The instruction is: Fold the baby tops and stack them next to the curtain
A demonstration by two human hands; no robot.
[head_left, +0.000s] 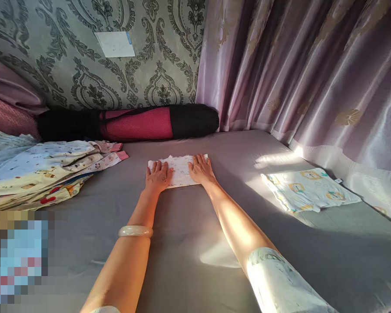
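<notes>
Before us on the bed (pixel 179 261): clothes pile (pixel 48 165) at ten o'clock, middle garment (pixel 181 170) at twelve beneath our left hand (pixel 158 176) and right hand (pixel 200 169), side garment (pixel 313 189) at two, roll (pixel 137 124) behind.

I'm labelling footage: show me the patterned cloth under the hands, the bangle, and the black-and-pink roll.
Patterned cloth (pixel 181 171), head view: middle of its top.
Bangle (pixel 136 231), head view: front of its band.
Black-and-pink roll (pixel 135 125), head view: pink middle section.

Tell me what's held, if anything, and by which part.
Nothing looks gripped: the left hand and right hand lie flat on the cloth, toward its left and right ends.
</notes>
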